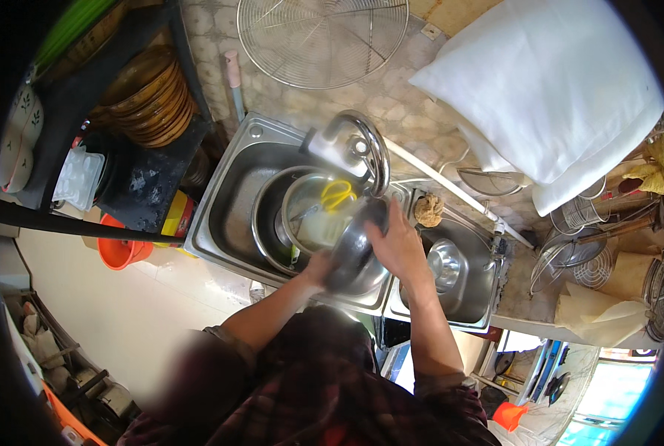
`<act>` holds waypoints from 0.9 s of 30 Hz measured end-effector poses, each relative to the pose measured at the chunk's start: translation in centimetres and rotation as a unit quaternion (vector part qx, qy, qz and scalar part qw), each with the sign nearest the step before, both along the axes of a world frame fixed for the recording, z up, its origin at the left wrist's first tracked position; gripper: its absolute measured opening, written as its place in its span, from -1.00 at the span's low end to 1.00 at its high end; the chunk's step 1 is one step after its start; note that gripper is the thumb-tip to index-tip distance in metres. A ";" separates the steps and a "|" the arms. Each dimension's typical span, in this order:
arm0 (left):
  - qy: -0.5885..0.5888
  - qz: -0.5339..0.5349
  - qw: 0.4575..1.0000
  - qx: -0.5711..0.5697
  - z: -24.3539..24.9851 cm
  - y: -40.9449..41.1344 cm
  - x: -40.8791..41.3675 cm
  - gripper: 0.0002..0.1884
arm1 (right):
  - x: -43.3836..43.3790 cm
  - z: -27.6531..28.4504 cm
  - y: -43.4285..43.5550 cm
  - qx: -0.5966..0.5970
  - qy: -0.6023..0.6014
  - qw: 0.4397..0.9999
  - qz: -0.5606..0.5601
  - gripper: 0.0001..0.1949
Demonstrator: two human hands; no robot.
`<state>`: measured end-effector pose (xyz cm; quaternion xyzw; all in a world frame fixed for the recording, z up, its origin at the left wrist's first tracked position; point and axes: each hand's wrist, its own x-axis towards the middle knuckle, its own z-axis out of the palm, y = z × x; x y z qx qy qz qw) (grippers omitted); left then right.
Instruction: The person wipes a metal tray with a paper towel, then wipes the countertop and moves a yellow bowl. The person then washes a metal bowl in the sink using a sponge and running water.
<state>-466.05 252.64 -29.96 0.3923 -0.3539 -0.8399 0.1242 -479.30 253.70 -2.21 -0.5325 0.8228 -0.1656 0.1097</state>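
Note:
Tilted on its side, a stainless steel bowl (357,253) is held between my two hands over the left sink basin (234,206). My left hand (318,268), blurred, grips its lower left rim. My right hand (397,245) lies against its upper right side, with the thumb on the metal. Just above the bowl is the spout of a chrome faucet (381,167). To the left, a larger steel basin (262,223) contains a round bowl (304,195) with yellow-handled scissors (335,196) in it. A small green-handled item (294,255) shows at that bowl's lower edge.
In the right sink basin (468,298) sits a shiny metal bowl (445,265); a brown scrubber (429,211) rests at its back edge. A white pipe (438,177) runs behind the sinks. Stacked brown bowls (148,100) fill a black shelf on the left. An orange bucket (123,248) stands below.

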 end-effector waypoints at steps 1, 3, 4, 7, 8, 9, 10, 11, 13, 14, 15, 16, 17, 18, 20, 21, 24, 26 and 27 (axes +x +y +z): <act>-0.015 0.044 0.998 0.050 2.9 0.4 -0.1 -0.66 | -0.7 -0.3 0.5 0.026 -0.011 1.000 0.005 -0.26; -0.090 -0.152 0.958 -0.226 -2.4 -1.3 0.3 -0.63 | -1.6 0.0 0.7 0.075 -0.033 0.996 0.022 -0.27; -0.092 -0.086 0.988 -0.093 1.8 -2.7 0.1 -0.62 | -2.4 0.9 0.5 0.092 -0.054 0.994 0.009 -0.30; -0.011 0.109 0.993 0.049 5.0 -5.5 0.1 -0.65 | -3.6 -0.1 0.6 -0.027 -0.060 0.996 -0.057 -0.36; -0.065 0.123 0.990 0.034 3.5 -4.6 0.0 -0.66 | -2.3 0.1 1.5 -0.054 -0.050 0.994 -0.083 -0.40; -0.064 0.139 0.987 0.044 2.1 -3.7 -0.3 -0.69 | -1.9 -0.5 2.3 -0.038 -0.044 0.995 -0.077 -0.41; -0.060 0.151 0.985 0.055 2.2 -2.8 -0.7 -0.70 | -1.9 -1.7 3.5 -0.019 -0.035 0.996 -0.075 -0.41; -0.137 0.082 0.983 -0.086 2.1 -3.4 -0.4 -0.69 | -2.2 -3.0 4.0 0.000 -0.027 0.997 -0.073 -0.42; -0.274 -0.065 0.891 -0.355 5.9 -6.7 0.5 -0.62 | -5.0 -3.1 3.7 0.068 -0.135 0.983 -0.109 -0.44; -0.232 -0.007 0.904 -0.360 6.4 -7.5 0.4 -0.53 | -5.1 -1.1 2.6 0.121 -0.206 0.962 -0.136 -0.45; -0.256 0.007 0.911 -0.324 5.9 -6.7 0.3 -0.56 | -5.2 0.1 2.2 0.170 -0.274 0.932 -0.165 -0.45; -0.276 0.023 0.914 -0.296 5.1 -6.2 -0.4 -0.59 | -5.9 -2.6 3.4 0.018 -0.197 0.971 -0.133 -0.43; -0.301 0.048 0.914 -0.267 3.6 -6.1 -0.7 -0.61 | -4.5 -2.3 3.5 0.000 -0.150 0.982 -0.113 -0.42; -0.313 0.089 0.899 -0.294 1.3 -4.5 -0.9 -0.55 | -2.3 -1.8 3.9 -0.012 -0.104 0.990 -0.094 -0.40; -0.314 -0.028 0.863 -0.394 2.6 -4.3 -0.1 -0.53 | -1.9 -2.4 4.5 0.052 -0.079 0.993 -0.071 -0.38; -0.306 -0.084 0.838 -0.444 4.7 -5.1 0.0 -0.52 | -3.1 -2.3 3.9 0.069 -0.087 0.992 -0.065 -0.41; -0.226 -0.163 0.805 -0.524 13.5 -8.8 -2.1 -0.69 | -9.6 -6.5 4.7 0.101 -0.199 0.974 -0.044 -0.48; -0.178 -0.196 0.778 -0.569 13.6 -12.2 -2.9 -0.57 | -12.1 -10.1 3.2 0.122 -0.311 0.943 -0.014 -0.48; -0.157 -0.210 0.766 -0.587 13.3 -12.9 -2.7 -0.50 | -11.8 -8.8 1.7 0.142 -0.324 0.935 -0.002 -0.45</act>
